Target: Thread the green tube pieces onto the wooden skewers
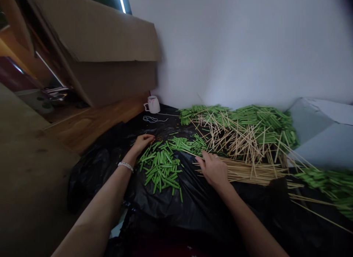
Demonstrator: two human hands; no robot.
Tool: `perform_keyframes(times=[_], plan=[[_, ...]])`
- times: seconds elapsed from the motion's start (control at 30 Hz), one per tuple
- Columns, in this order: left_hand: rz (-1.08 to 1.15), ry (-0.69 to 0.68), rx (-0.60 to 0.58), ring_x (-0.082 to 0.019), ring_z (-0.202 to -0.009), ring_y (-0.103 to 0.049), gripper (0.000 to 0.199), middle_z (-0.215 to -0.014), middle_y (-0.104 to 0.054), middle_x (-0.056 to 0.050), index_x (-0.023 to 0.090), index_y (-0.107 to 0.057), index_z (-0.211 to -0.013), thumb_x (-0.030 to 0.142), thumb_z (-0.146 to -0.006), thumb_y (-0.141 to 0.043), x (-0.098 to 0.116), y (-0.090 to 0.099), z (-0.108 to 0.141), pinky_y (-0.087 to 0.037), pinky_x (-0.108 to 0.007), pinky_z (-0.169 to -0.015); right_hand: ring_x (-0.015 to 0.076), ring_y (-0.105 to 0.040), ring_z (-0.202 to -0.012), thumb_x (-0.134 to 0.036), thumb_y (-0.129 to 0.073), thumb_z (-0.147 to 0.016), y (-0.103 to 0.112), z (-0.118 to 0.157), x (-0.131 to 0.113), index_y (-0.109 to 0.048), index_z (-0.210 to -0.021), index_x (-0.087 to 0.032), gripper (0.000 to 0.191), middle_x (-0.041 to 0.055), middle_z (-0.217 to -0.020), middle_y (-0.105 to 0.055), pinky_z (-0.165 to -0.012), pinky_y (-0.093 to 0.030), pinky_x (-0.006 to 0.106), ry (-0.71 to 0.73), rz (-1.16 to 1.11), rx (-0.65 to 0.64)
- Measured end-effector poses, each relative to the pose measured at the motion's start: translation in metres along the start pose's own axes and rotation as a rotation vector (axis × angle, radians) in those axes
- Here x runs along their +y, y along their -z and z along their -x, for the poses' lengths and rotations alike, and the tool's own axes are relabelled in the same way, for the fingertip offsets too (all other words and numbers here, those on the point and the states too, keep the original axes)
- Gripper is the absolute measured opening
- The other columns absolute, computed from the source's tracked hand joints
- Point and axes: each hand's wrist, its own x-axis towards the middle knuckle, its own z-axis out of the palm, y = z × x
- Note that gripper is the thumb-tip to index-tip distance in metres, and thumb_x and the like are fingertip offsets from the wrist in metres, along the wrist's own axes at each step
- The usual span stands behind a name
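My left hand [143, 143] is at the upper left edge of a loose pile of short cut green stem pieces [161, 168]. Its fingertips are pinched together, and what is between them is too small to make out. Small brownish loops [159, 138] lie just beside those fingertips. My right hand [215, 170] is over the left end of a bundle of thin wooden sticks [253, 172]. Its thumb and fingers are closed on one thin stick [187, 152], whose end points left across the green pieces. Black plastic sheeting [193, 201] lies under everything.
Crossed loose sticks [239, 139] lie before stacked green pieces [253, 119] along the white wall. A white mug [153, 104] and a tangle of pale string [151, 119] are at the back. A cardboard box [110, 39] stands left; more green pieces [328, 183] lie far right.
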Motion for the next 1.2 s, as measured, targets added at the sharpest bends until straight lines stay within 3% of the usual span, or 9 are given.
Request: perform_keyframes(times=[0.17,0.23,0.37,0.5,0.6,0.73,0.97,1.1,1.2], plan=[[-0.16,-0.133,0.035,-0.024,-0.086,-0.064,0.025,-0.086,-0.074,-0.007,0.017,-0.076,-0.08,0.038,-0.067,-0.073,0.03,-0.012,0.046,-0.044,-0.032,-0.083,0.0188,-0.059,-0.083,-0.036,-0.03,-0.1,0.001,0.004,-0.007,-0.063,-0.115,-0.02,0.039,0.0066,-0.091,-0.07,-0.067,-0.032,0.03,0.098,-0.007,0.006],[-0.212,-0.189,-0.011,-0.024,-0.086,-0.064,0.02,-0.086,-0.075,-0.005,0.019,-0.076,-0.079,0.036,-0.07,-0.073,0.037,-0.027,0.075,-0.043,-0.032,-0.084,0.0177,-0.06,-0.081,-0.033,-0.033,-0.1,-0.001,0.006,-0.007,-0.063,-0.116,-0.021,0.035,0.0053,-0.088,-0.069,-0.066,-0.032,0.03,0.112,-0.014,0.004],[-0.55,-0.43,-0.201,-0.022,-0.086,-0.062,0.015,-0.085,-0.073,-0.005,0.02,-0.076,-0.08,0.03,-0.081,-0.065,0.044,-0.057,0.118,-0.043,-0.033,-0.084,0.0175,-0.059,-0.077,-0.024,-0.04,-0.097,-0.005,0.009,-0.006,-0.06,-0.123,-0.021,0.033,0.0032,-0.082,-0.068,-0.064,-0.033,0.03,0.173,-0.024,0.068],[-0.812,-0.487,-0.26,-0.026,-0.088,-0.058,0.013,-0.086,-0.071,-0.007,0.021,-0.076,-0.083,0.029,-0.075,-0.072,0.047,-0.066,0.127,-0.042,-0.035,-0.081,0.0175,-0.057,-0.073,-0.016,-0.044,-0.093,-0.007,0.011,-0.006,-0.059,-0.124,-0.016,0.035,0.0036,-0.08,-0.066,-0.065,-0.035,0.03,0.249,-0.059,0.159],[-0.878,-0.524,-0.295,-0.026,-0.087,-0.058,0.007,-0.085,-0.069,-0.008,0.021,-0.076,-0.078,0.024,-0.073,-0.073,0.047,-0.064,0.126,-0.042,-0.037,-0.081,0.0166,-0.057,-0.075,-0.012,-0.043,-0.091,-0.006,0.012,-0.009,-0.061,-0.119,-0.013,0.034,0.0048,-0.082,-0.065,-0.066,-0.037,0.029,0.284,-0.101,0.208],[-0.736,-0.534,-0.291,-0.025,-0.086,-0.059,0.006,-0.082,-0.069,-0.008,0.021,-0.076,-0.076,0.02,-0.076,-0.07,0.047,-0.065,0.128,-0.043,-0.035,-0.08,0.0154,-0.055,-0.071,-0.011,-0.042,-0.089,-0.006,0.015,-0.014,-0.062,-0.117,-0.012,0.034,0.0047,-0.081,-0.064,-0.064,-0.038,0.029,0.32,-0.126,0.259],[-0.082,-0.319,-0.037,-0.02,-0.075,-0.067,0.016,-0.082,-0.075,-0.005,0.017,-0.075,-0.085,0.029,-0.079,-0.067,0.031,-0.079,0.109,-0.05,-0.029,-0.072,0.0128,-0.053,-0.062,-0.013,-0.043,-0.091,-0.007,0.018,-0.018,-0.06,-0.121,-0.012,0.035,0.0017,-0.074,-0.062,-0.06,-0.035,0.029,0.32,-0.153,0.327],[-0.025,-0.328,0.086,-0.02,-0.077,-0.066,0.021,-0.086,-0.074,-0.007,0.016,-0.074,-0.089,0.032,-0.082,-0.064,0.022,-0.083,0.101,-0.049,-0.03,-0.073,0.0121,-0.054,-0.059,-0.013,-0.046,-0.091,-0.009,0.019,-0.02,-0.062,-0.12,-0.014,0.033,-0.0001,-0.068,-0.06,-0.058,-0.035,0.028,0.338,-0.156,0.342],[0.016,-0.345,0.112,-0.02,-0.082,-0.065,0.018,-0.088,-0.073,-0.006,0.018,-0.074,-0.088,0.031,-0.081,-0.066,0.02,-0.083,0.102,-0.048,-0.03,-0.077,0.0122,-0.056,-0.061,-0.01,-0.044,-0.09,-0.008,0.017,-0.014,-0.059,-0.123,-0.014,0.036,0.001,-0.071,-0.062,-0.06,-0.038,0.027,0.352,-0.164,0.351]])
